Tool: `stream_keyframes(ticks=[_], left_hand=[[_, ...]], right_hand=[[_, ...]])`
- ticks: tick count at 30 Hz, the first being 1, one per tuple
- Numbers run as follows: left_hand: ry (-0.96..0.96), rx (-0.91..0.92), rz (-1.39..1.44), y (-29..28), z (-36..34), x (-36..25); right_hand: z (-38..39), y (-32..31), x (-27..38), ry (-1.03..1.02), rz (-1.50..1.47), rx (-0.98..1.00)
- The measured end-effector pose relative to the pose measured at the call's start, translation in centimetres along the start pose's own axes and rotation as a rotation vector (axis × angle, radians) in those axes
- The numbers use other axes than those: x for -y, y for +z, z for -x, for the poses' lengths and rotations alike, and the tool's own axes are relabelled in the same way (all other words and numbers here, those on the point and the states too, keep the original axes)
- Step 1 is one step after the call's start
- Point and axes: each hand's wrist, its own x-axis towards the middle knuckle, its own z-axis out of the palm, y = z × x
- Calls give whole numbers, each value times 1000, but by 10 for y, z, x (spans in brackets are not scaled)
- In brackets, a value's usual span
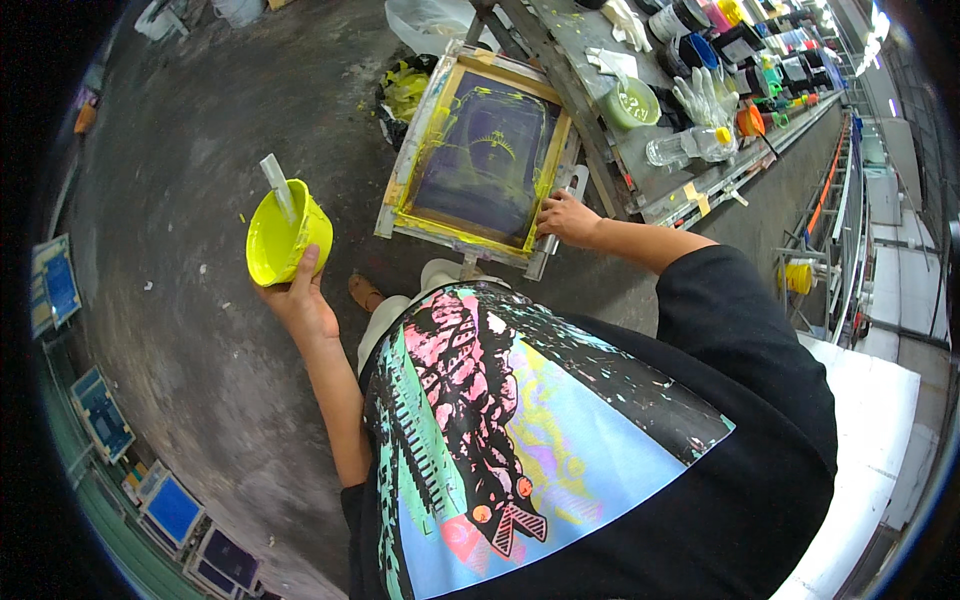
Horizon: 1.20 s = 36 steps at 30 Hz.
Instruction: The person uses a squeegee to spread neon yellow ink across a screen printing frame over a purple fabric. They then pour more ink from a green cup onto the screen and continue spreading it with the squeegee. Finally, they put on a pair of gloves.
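Note:
My left hand holds up a bright yellow plastic tub with thumb and fingers round its side. Yellow ink coats the tub's inside, and a pale flat spatula leans out over the rim. At the right, my right hand closes on a grey slotted metal bar beside a wooden screen-printing frame. The dark mesh bears a faint design, with yellow ink smeared along its edges. The fingertips of my right hand are partly hidden.
A black-lined bin with yellow-stained waste stands left of the frame. On the right, a long bench carries a pale green tub, a clear bottle, gloves and several ink containers. Blue-meshed screens stand along the left.

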Motion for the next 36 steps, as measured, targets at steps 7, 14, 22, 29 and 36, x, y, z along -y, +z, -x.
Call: stream_keyframes(ticks=[7,14,22,29,36], left_hand=[[9,39,25,0,-1,0],[57,-54,-47,-28,12,-12],[-35,103,-47,-38,2,-5],[-195,408,-55,-12,-33,5],[-335,680,-67,46,-51,31]], right_hand=[[-81,-18,0,43,151,354],[-181,11,-9,3,140,772],[-206,2,-64,-109,-5,1004],[-100,-184,-82,452,-787,299],[-38,-190,50,883,-1688,-873]])
